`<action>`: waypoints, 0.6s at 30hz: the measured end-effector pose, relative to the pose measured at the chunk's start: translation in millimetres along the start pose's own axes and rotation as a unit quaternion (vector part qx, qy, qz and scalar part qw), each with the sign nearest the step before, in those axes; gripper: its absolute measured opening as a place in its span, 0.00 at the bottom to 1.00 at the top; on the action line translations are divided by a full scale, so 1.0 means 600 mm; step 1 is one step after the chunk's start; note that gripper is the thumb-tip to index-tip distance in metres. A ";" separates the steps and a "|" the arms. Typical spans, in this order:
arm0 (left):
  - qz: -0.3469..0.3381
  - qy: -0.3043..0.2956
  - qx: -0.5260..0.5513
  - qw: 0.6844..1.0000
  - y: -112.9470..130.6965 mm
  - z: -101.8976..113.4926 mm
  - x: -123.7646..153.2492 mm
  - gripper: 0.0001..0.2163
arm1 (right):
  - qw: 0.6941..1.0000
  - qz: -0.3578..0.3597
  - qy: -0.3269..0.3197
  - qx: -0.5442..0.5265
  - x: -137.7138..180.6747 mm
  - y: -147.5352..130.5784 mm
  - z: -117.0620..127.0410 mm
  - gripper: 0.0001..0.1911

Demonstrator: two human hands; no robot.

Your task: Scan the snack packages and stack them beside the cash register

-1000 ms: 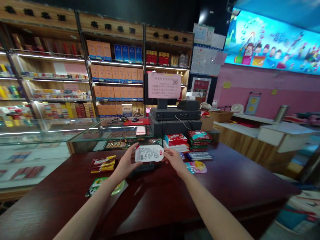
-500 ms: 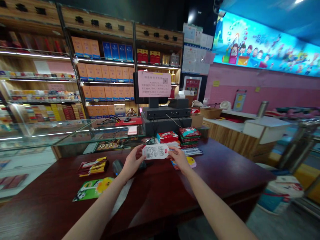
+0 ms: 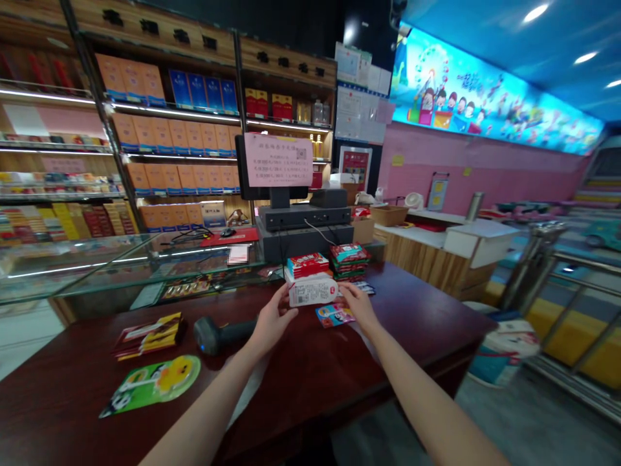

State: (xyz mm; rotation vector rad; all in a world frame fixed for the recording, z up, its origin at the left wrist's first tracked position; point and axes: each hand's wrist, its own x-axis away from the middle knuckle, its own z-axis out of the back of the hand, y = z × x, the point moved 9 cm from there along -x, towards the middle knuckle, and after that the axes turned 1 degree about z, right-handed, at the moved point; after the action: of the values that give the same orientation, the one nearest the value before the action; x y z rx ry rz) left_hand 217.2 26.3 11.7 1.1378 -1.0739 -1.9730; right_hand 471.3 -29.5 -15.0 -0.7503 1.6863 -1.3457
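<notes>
My left hand (image 3: 274, 320) and my right hand (image 3: 359, 309) hold a white printed packet (image 3: 313, 292) between them, one at each end. Small dark text, a barcode-like block and a red mark cover its face. Just behind it stands a stack of red-and-white packets (image 3: 308, 264), with a pile of red and green packets (image 3: 348, 260) to its right. Below the packet, a blue and pink card-like pack (image 3: 334, 315) lies on the counter. A dark handheld scanner (image 3: 213, 334) rests left of my left hand.
On the dark wooden counter (image 3: 160, 430) lie yellow-and-maroon packets (image 3: 149, 334) and a green pack with a yellow duck (image 3: 154, 383). Behind are a glass display case (image 3: 97, 259), a cash register base (image 3: 305, 239) and a screen with a pink notice (image 3: 279, 160). A bucket (image 3: 502, 353) stands right.
The view has turned right, so the counter items appear farther left. The packet is tilted differently, with one edge showing above its printed face. Both hands still hold it.
</notes>
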 end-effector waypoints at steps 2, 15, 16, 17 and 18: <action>0.002 -0.001 0.005 1.000 -0.005 -0.016 0.000 0.33 | 1.000 -0.008 0.008 -0.004 -0.001 0.004 0.015 0.19; -0.066 -0.044 0.014 0.997 -0.007 -0.108 0.001 0.30 | 0.998 -0.009 0.050 0.042 -0.007 0.026 0.104 0.25; -0.082 -0.043 0.006 0.996 -0.002 -0.113 0.002 0.29 | 0.997 -0.005 0.049 0.051 -0.008 0.027 0.108 0.25; -0.096 -0.042 -0.005 0.995 0.001 -0.118 0.003 0.29 | 0.997 0.000 0.048 0.061 -0.009 0.027 0.112 0.26; -0.107 -0.042 -0.018 0.993 0.005 -0.123 0.004 0.29 | 0.996 0.004 0.047 0.073 -0.009 0.028 0.116 0.25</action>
State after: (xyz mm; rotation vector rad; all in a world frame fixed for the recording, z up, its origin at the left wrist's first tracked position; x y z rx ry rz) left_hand 282.2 -2.2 -9.0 1.2013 -0.9882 -2.2150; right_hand 535.7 -53.5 -35.7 -0.6039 1.6411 -1.5002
